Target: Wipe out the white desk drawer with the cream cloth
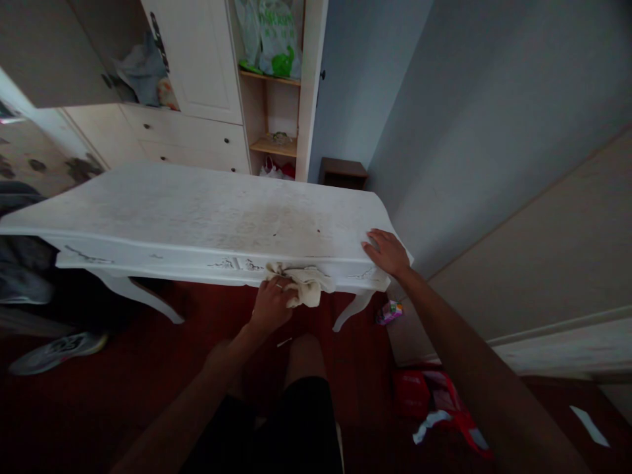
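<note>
My left hand (271, 304) is closed around a cream cloth (307, 287) and presses it against the front edge of a white table (187, 210), near its carved middle part. My right hand (388, 251) lies flat with fingers spread on the table's right front corner. The tabletop looks dusty and stained, with a darker smudge toward its right half. My knee in dark shorts shows below the cloth.
A white wardrobe (197, 66) with drawers and open shelves holding plastic bags stands behind the table. A red bag (434, 401) and a small pink packet (389, 312) lie on the dark red floor at the right. A sneaker (59, 350) lies at the left. A grey wall is at the right.
</note>
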